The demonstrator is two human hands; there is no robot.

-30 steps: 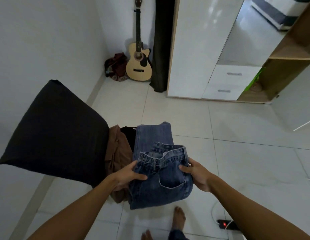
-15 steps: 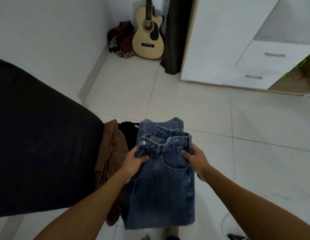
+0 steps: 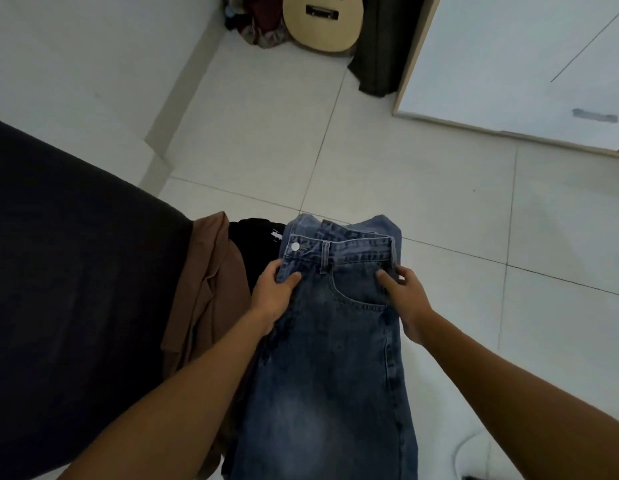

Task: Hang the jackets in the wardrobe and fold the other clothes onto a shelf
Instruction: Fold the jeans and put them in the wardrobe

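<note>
Above the floor [image 3: 422, 174], both hands, left hand [image 3: 271, 296] and right hand [image 3: 406, 299], pinch the jeans [image 3: 335, 341] by the waistband, fingers closed on denim, legs hanging unfolded; beside them a brown jacket [image 3: 204, 292] and black garment [image 3: 256, 244] wait, so most work remains.

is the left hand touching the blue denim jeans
Touching. The head view shows the left hand gripping the blue denim jeans just below the waistband, thumb pressed flat on the front of the fabric.
</note>
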